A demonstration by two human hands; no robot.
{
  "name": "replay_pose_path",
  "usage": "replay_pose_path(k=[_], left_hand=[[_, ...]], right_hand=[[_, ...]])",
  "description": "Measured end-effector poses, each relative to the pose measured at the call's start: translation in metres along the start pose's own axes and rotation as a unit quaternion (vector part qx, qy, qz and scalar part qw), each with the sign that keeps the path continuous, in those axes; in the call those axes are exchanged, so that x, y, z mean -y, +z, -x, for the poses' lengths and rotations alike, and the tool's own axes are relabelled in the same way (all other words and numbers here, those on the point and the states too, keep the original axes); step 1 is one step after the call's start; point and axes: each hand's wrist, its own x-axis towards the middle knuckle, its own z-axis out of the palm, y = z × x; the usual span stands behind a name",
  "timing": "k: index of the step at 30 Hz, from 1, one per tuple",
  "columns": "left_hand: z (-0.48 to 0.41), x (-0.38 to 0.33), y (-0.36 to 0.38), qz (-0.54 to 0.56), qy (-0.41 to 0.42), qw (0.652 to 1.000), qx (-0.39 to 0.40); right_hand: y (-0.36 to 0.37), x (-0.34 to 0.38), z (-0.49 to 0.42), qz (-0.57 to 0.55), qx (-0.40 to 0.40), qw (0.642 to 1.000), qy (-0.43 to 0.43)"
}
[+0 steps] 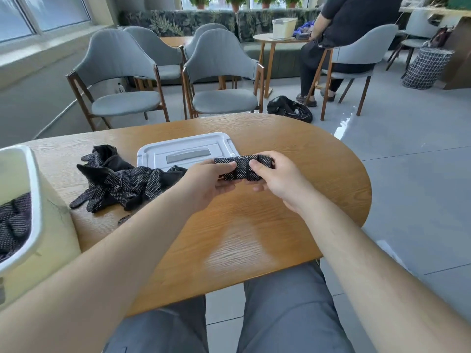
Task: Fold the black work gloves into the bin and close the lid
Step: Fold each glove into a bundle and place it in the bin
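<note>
The left hand (211, 183) and the right hand (276, 179) each have a grip clenched on the same thing, a folded black glove (242, 170) speckled with white dots. Each thumb presses on its top face and the fingers curl underneath. The two hands sit just beside each other, with the tight little bundle stretched crosswise between them over the wooden surface (229, 240). It covers the near right corner of the grey-white lid (183, 150), which lies flat on the surface with its handle recess facing up. To the left of the lid, and partly touching its near edge, lies a loose heap of unfolded gloves (119, 183) of the same dotted black fabric, with fingers splayed in several directions. Further left, at the edge of the surface, stands the pale bin (51, 225) with its top uncovered. Inside it, against the white rim, some dotted black gloves (14, 222) lie packed. Beyond the surface stand grey upholstered chairs (221, 72) on wooden legs. On the floor to their right is a black bag (289, 108). Farther back a seated person (339, 34) in dark clothes is at a round side table (277, 39) that carries another pale bin.
</note>
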Motion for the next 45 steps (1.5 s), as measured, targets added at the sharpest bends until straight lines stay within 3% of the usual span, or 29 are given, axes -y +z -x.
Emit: replay_pose_path(k=[8, 15, 23, 33, 36, 40, 43, 45], left_hand=[[-0.004, -0.021, -0.021, -0.216, -0.025, 0.975, -0.036], [0.046, -0.077, -0.062, -0.321, 0.007, 0.945, -0.058], [0.131, -0.119, -0.152, -0.333, 0.000, 0.936, -0.115], [0.202, -0.137, -0.251, -0.302, -0.029, 0.935, -0.183], [0.210, -0.130, -0.271, -0.349, -0.059, 0.912, -0.207], [0.208, -0.117, -0.284, -0.474, -0.117, 0.848, -0.208], [0.205, -0.110, -0.289, -0.558, -0.152, 0.791, -0.200], [0.202, -0.103, -0.291, -0.582, -0.173, 0.771, -0.193]], right_hand=[[0.009, 0.004, -0.009, 0.038, 0.045, 0.998, 0.013], [0.050, 0.041, -0.006, 0.027, 0.124, 0.992, -0.028], [0.153, 0.091, 0.004, 0.003, 0.268, 0.960, -0.075], [0.269, 0.141, 0.013, 0.129, 0.324, 0.928, -0.127], [0.305, 0.149, 0.013, 0.206, 0.335, 0.910, -0.133], [0.342, 0.155, 0.012, 0.353, 0.371, 0.848, -0.139], [0.364, 0.150, 0.013, 0.400, 0.410, 0.810, -0.123], [0.374, 0.143, 0.011, 0.425, 0.427, 0.791, -0.110]])
